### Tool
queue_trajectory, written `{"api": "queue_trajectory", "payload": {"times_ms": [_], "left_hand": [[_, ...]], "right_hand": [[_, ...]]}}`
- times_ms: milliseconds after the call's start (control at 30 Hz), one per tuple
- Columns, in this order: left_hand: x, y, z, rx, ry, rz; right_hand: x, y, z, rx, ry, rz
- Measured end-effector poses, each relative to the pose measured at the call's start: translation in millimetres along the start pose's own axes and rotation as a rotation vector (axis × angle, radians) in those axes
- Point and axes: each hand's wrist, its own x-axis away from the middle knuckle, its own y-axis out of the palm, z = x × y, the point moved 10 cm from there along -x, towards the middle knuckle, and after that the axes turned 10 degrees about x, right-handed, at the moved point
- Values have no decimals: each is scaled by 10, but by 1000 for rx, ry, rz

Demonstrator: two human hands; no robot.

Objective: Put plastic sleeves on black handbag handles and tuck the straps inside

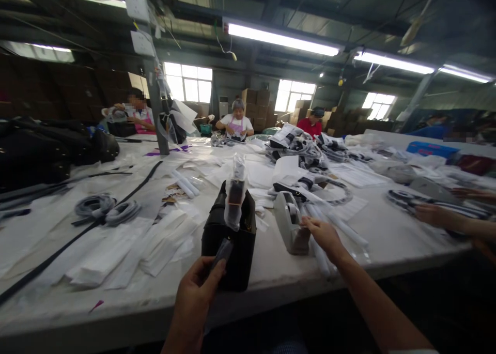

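Observation:
A black bag [242,245] stands upright near the table's front edge, its top piece wrapped in clear plastic [233,209]. At the bag's front, my left hand [199,287] pinches a dark strap end [223,250] between thumb and fingers. To the right of the bag stands a grey tape dispenser [289,227] with a roll in it. My right hand [325,235] is closed at the dispenser's near end, fingertips pinched at the tape there; the clear tape itself is hard to make out.
Coiled grey straps [122,212] and stacked white paper sheets [112,250] lie to the left. Rolled plastic sleeves [337,222] lie right of the dispenser. Wrapped bundles [290,142] are piled farther back. A co-worker's hand [434,214] reaches in at right; other people sit across the table.

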Motion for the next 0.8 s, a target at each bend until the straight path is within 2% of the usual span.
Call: {"api": "queue_trajectory", "payload": {"times_ms": [67,167,400,500,567,700,800], "left_hand": [[-4,-7,-9,4,-10,-8],[-17,-24,1,-14,-11,-25],[-8,-4,-21,-35,-7,-34],[3,-18,-34,-29,3,-5],[9,-25,-53,-25,-3,2],[23,-19,-74,-7,-15,-12],[35,-19,-67,1,-20,-15]], "right_hand": [[5,86,41,-77,40,-57],[79,102,25,-205,70,-78],[371,-157,-63,-406,92,-14],[528,-190,-48,-502,145,-24],[646,-129,22,-563,208,-51],[834,133,269,-643,324,-108],[869,267,474,-636,363,-69]]}}
